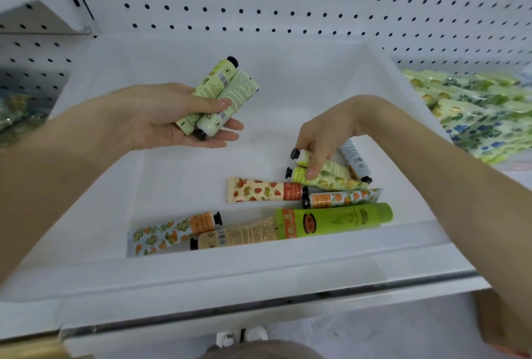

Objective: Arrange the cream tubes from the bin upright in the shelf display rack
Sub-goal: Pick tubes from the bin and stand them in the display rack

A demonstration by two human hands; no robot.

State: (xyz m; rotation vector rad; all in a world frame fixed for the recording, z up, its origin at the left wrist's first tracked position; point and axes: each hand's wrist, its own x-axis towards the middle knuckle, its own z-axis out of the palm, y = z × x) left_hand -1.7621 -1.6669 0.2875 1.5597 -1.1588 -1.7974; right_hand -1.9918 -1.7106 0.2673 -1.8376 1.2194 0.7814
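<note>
Cream tubes (264, 190) lie loose toward the front right corner of the white bin (288, 255), while the left hand (172, 125), thumb clamped over them, holds two pale-green tubes (221, 94) above the bin's middle. Further right, the right hand (322, 134) has its fingers (312, 170) curled round a yellow tube (303, 157) near its black cap. The cradled pair could roll off the left hand's flat fingers if a third is stacked on.

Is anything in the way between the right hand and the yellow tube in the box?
No, nothing visible. The right hand's fingers curl over the yellow-green tube, lying uncovered among other tubes in the white bin. The left hand holds two tubes well aside.
</note>
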